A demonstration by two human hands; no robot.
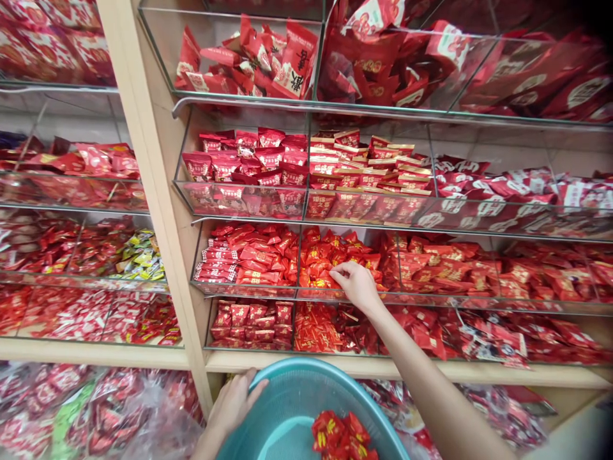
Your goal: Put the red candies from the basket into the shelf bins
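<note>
My left hand [235, 397] is closed on the rim of a teal plastic basket [287, 369], thumb over the edge and the other fingers outside. Inside the basket, to the right, lies a small heap of red wrapped candies [341, 434] with yellow marks. My right hand [357, 285] reaches past the basket to a clear shelf bin of similar red and yellow candies [316, 249]. Its thumb and fingertips are pinched together over the front of the pile; whether a candy is between them cannot be made out.
Clear-fronted bins of red-wrapped sweets fill the shelves, including pink-red packets [244, 156] and gold-edged packets [368, 169] above. A wooden post [153, 191] divides the shelving. A wooden ledge [431, 369] runs behind the basket, with bagged sweets [105, 409] below.
</note>
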